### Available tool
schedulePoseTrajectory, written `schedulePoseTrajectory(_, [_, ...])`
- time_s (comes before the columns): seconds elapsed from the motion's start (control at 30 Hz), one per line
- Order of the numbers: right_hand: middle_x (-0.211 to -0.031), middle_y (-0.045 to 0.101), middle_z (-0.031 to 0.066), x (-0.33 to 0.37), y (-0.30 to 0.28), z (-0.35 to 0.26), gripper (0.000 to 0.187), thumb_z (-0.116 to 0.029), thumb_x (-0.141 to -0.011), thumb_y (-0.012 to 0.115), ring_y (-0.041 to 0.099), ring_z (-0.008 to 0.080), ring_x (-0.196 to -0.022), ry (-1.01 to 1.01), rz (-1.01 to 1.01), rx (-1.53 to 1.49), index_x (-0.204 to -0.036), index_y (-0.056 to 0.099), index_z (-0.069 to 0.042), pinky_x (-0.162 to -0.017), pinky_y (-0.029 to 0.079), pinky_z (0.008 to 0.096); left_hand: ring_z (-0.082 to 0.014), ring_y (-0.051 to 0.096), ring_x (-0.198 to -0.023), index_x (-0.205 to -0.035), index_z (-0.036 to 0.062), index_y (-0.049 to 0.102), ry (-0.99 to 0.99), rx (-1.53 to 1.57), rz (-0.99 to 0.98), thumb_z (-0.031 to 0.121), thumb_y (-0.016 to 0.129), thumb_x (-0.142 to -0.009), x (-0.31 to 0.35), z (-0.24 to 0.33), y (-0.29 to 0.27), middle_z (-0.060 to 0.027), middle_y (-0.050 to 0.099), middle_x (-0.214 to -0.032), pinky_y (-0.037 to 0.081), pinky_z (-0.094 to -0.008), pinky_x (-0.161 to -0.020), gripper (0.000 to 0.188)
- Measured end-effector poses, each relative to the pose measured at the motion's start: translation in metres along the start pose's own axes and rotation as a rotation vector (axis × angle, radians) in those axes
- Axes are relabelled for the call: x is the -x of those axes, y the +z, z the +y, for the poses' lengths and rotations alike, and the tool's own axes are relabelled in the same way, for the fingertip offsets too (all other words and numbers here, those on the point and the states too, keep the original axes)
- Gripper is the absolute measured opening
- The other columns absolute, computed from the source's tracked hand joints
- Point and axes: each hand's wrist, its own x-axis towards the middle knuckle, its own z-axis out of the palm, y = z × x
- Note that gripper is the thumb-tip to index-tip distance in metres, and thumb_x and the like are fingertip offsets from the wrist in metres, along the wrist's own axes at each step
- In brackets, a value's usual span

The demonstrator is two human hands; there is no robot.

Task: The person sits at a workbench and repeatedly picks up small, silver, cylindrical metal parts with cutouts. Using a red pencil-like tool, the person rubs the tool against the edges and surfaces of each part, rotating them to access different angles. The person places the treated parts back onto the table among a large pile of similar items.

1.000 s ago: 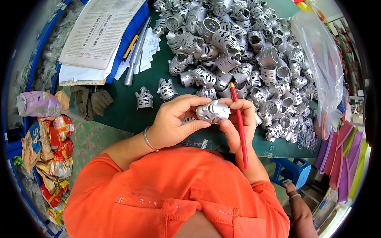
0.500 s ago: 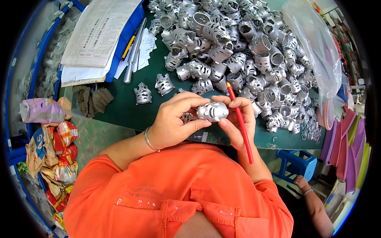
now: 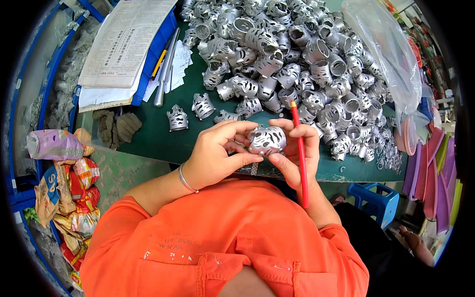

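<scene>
Between both hands I hold a silver openwork metal piece (image 3: 267, 140), a short tube pierced with curved slots. My left hand (image 3: 217, 146) grips its left end with thumb and fingers. The fingers of my right hand (image 3: 302, 143) close on its right end, and a red pencil (image 3: 301, 158) stands up between that hand's fingers, its yellow-orange tip pointing away from me. Beyond my left hand, similar silver pieces (image 3: 203, 106) lie singly on the green table (image 3: 153, 143). A large heap of silver pieces (image 3: 267, 42) covers the table's far middle and right.
At the far left, printed paper (image 3: 123, 44) lies on a blue tray (image 3: 163, 37), with a tapered metal rod (image 3: 168, 67) beside it. A clear plastic bag (image 3: 386, 54) hangs over the heap's right side. A blue stool (image 3: 374, 203) stands at the lower right, near another person's arm (image 3: 416, 246).
The silver piece has been turned in my fingers and shows more of its slotted side. The red pencil has tilted more upright. The other person's arm has shifted lower right.
</scene>
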Motion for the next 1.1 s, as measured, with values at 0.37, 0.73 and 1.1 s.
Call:
schedulePoseTrajectory(0.37, [-0.13,0.042,0.0208,0.0,-0.005,-0.001,0.063,-0.001,-0.072,0.075,0.053,0.0268,-0.112,-0.015,-0.05,0.177,-0.119,0.034,-0.009,-0.085,0.048,0.0341,-0.0161,0.06,-0.095,-0.117,-0.0061,0.051,-0.063,0.043,-0.089,-0.01,0.068,-0.075,0.004,-0.007,-0.003,-0.0116,0.056,-0.109,0.052,-0.027,-0.079,0.046])
schedulePoseTrajectory(0.73, [-0.111,0.055,0.0155,0.006,-0.008,0.003,0.048,0.001,-0.074,0.073,0.056,0.016,-0.094,0.094,0.039,0.133,-0.109,0.041,-0.006,-0.078,0.046,0.0285,-0.0122,0.061,-0.087,-0.11,-0.0033,0.058,0.035,0.063,-0.003,-0.003,0.073,-0.072,0.002,-0.008,0.001,-0.0086,0.058,-0.103,0.054,-0.0243,-0.073,0.041])
schedulePoseTrajectory(1.1, [-0.104,0.059,0.019,0.002,0.004,-0.008,0.053,0.001,-0.068,0.078,0.057,0.0189,-0.092,-0.1,-0.024,0.33,-0.104,0.039,-0.005,-0.081,0.046,0.0312,-0.0137,0.06,-0.092,-0.114,-0.0046,0.053,-0.134,0.341,-0.15,-0.004,0.071,-0.075,0.004,-0.016,-0.001,-0.0098,0.059,-0.107,0.053,-0.0257,-0.076,0.043])
